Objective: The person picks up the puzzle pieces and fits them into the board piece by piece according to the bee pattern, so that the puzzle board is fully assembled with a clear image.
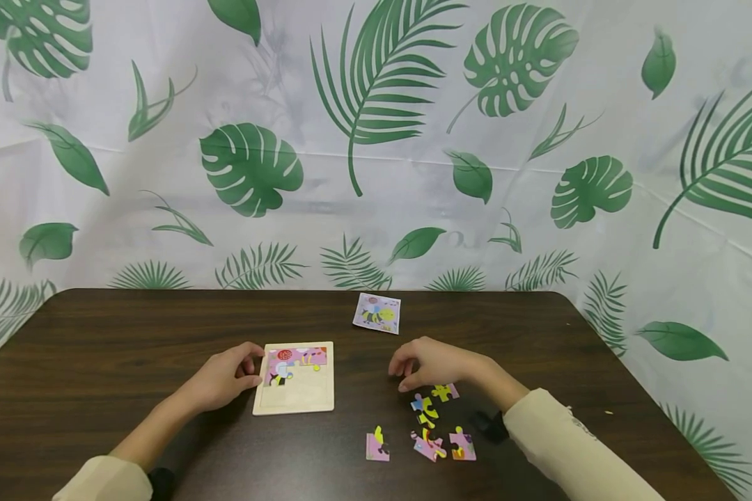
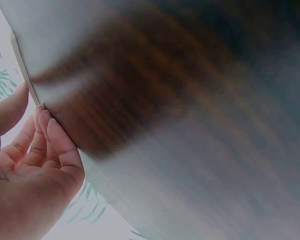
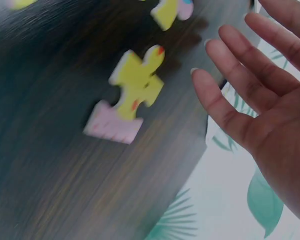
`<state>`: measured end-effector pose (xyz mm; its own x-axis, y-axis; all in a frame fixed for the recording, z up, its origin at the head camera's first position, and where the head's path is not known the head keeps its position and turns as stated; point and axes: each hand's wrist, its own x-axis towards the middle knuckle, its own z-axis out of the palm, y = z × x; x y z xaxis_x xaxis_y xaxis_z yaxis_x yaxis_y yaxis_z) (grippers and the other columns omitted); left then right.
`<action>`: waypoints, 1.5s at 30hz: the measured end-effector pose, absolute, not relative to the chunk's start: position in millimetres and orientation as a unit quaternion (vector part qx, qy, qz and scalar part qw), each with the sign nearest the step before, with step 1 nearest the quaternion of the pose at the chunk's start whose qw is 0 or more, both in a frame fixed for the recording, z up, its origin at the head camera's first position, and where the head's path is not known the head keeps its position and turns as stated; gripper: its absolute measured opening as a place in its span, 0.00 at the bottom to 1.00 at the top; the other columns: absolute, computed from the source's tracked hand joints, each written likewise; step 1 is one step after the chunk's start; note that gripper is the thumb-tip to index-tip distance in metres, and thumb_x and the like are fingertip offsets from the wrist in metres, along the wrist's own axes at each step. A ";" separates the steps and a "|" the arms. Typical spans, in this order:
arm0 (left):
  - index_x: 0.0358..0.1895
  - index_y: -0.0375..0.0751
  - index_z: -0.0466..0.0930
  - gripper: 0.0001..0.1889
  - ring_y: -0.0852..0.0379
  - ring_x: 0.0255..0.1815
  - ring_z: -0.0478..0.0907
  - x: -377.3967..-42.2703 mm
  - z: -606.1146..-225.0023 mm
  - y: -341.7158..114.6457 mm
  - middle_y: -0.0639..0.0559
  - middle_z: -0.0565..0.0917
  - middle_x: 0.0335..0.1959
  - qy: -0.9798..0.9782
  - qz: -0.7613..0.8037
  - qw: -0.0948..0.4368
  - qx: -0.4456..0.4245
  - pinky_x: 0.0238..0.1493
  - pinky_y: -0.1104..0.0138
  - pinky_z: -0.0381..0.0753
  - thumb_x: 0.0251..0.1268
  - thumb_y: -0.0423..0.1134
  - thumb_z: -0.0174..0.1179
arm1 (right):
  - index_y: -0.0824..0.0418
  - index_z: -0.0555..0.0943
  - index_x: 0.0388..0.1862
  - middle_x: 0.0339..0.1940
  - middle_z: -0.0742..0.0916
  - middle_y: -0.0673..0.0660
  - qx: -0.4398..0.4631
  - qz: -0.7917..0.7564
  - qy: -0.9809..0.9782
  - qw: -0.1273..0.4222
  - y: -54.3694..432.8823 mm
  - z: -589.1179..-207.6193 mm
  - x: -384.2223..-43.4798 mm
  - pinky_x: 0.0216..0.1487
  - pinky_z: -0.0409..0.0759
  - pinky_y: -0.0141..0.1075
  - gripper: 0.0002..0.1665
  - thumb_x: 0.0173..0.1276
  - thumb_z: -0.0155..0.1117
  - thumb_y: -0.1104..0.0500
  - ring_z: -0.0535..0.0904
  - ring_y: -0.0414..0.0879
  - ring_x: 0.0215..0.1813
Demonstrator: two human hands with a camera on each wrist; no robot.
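Observation:
A square wooden puzzle board (image 1: 297, 400) lies on the table, its upper part filled with pink picture pieces. At its left edge my left hand (image 1: 224, 376) holds the board, bent fingers and thumb against the rim; the left wrist view shows this hand (image 2: 40, 170) at the thin board edge (image 2: 24, 70). My right hand (image 1: 441, 365) hovers above loose pieces, holding nothing. Beneath it lies a yellow-and-pink puzzle piece (image 1: 442, 393), which also appears as a yellow puzzle piece (image 3: 135, 85) beside the loosely spread right hand (image 3: 275, 105). A blue-and-yellow piece (image 1: 427, 410) lies close by.
Nearer me lie a pink-and-yellow piece (image 1: 378, 445), a pink piece with red and yellow (image 1: 429, 445) and a pink-and-orange piece (image 1: 463, 445). A bee picture card (image 1: 377, 313) lies near the back edge of the dark table (image 1: 163, 320). A leaf-print cloth (image 1: 382, 209) hangs behind.

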<state>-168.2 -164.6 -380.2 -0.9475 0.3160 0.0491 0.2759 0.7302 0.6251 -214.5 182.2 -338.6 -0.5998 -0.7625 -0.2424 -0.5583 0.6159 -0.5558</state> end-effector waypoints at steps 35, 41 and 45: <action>0.47 0.31 0.71 0.17 0.57 0.26 0.64 -168.4 -379.7 -164.5 0.53 0.69 0.27 0.930 0.330 0.032 0.157 0.27 0.64 0.64 0.54 0.31 0.63 | 0.54 0.79 0.39 0.49 0.72 0.50 -0.364 -0.230 0.881 0.196 233.1 -358.4 -178.7 0.37 0.71 0.31 0.13 0.54 0.69 0.59 0.68 0.44 0.45; 0.47 0.31 0.71 0.18 0.57 0.26 0.64 -168.2 -380.4 -164.4 0.52 0.69 0.27 0.930 0.331 0.032 0.157 0.28 0.64 0.64 0.54 0.31 0.63 | 0.55 0.78 0.38 0.49 0.73 0.52 -0.377 -0.234 0.878 0.178 232.3 -360.4 -177.3 0.37 0.70 0.31 0.12 0.53 0.68 0.60 0.67 0.46 0.45; 0.47 0.31 0.71 0.17 0.57 0.26 0.64 -168.2 -381.0 -164.3 0.52 0.69 0.27 0.930 0.332 0.034 0.157 0.28 0.64 0.64 0.54 0.31 0.63 | 0.54 0.78 0.38 0.49 0.73 0.52 -0.384 -0.234 0.877 0.168 232.7 -362.8 -177.1 0.38 0.70 0.32 0.12 0.54 0.68 0.60 0.66 0.46 0.46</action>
